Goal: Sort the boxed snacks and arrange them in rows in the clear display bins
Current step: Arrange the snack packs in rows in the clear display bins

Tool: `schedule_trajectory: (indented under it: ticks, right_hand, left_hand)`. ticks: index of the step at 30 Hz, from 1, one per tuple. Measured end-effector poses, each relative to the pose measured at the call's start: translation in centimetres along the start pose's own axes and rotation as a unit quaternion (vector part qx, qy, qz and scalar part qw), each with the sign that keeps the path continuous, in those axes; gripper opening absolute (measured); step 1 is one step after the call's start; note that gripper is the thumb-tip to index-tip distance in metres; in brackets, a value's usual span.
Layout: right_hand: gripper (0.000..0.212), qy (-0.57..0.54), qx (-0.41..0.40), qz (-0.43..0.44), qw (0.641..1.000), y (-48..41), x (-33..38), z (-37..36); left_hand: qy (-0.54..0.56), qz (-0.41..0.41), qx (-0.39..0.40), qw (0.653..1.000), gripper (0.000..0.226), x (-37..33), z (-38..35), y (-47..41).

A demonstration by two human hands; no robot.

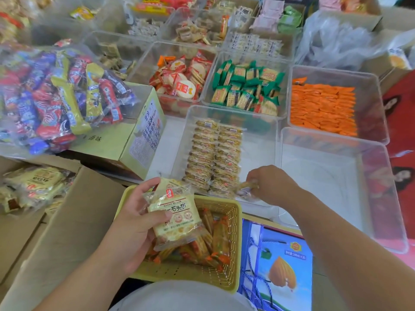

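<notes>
Two cracker rows (214, 158) in clear bin (258, 122); orange pkts (211, 241) in yellow basket (234, 221).

- The left hand (137, 221) sits at about 7 o'clock, palm up, fingers and thumb curled closed in a grip.
- The right hand (267, 185) reaches toward 12 o'clock, knuckles up, fingertips pinched together (blurred).
- Both forearms are bare.

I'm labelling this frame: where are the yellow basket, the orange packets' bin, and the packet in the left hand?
yellow basket (233, 223), head view, right wall.
orange packets' bin (370, 102), head view, bare right side.
packet (177, 217), head view, printed front.
</notes>
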State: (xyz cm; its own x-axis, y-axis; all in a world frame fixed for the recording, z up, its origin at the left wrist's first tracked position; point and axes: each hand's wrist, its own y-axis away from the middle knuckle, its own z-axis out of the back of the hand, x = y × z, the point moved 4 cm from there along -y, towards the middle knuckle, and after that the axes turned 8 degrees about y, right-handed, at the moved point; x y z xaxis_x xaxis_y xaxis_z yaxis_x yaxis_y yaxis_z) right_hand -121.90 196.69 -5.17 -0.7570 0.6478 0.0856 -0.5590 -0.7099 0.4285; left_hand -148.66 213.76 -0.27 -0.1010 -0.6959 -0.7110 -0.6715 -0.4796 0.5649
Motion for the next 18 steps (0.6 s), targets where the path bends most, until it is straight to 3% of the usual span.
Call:
schedule_trajectory:
  ticks: [4,7,11,18]
  right_hand:
    - [0.022,0.01,0.021,0.014,1.0,-0.4,0.5,-0.6]
    - [0.01,0.019,0.044,0.033,0.998,-0.7,0.5,-0.7]
    - [0.031,0.035,0.078,0.044,0.995,-0.7,0.5,-0.7]
    - [0.007,0.006,0.113,0.051,0.992,-1.3,0.3,-1.7]
  left_hand:
    - [0.007,-0.005,-0.008,1.0,0.076,0.1,0.3,0.2]
    - [0.007,-0.008,-0.01,1.0,0.076,0.1,0.4,0.4]
    - [0.003,-0.013,-0.02,1.0,0.075,0.1,0.3,0.6]
    - [0.001,-0.013,-0.028,1.0,0.073,0.3,0.1,0.8]
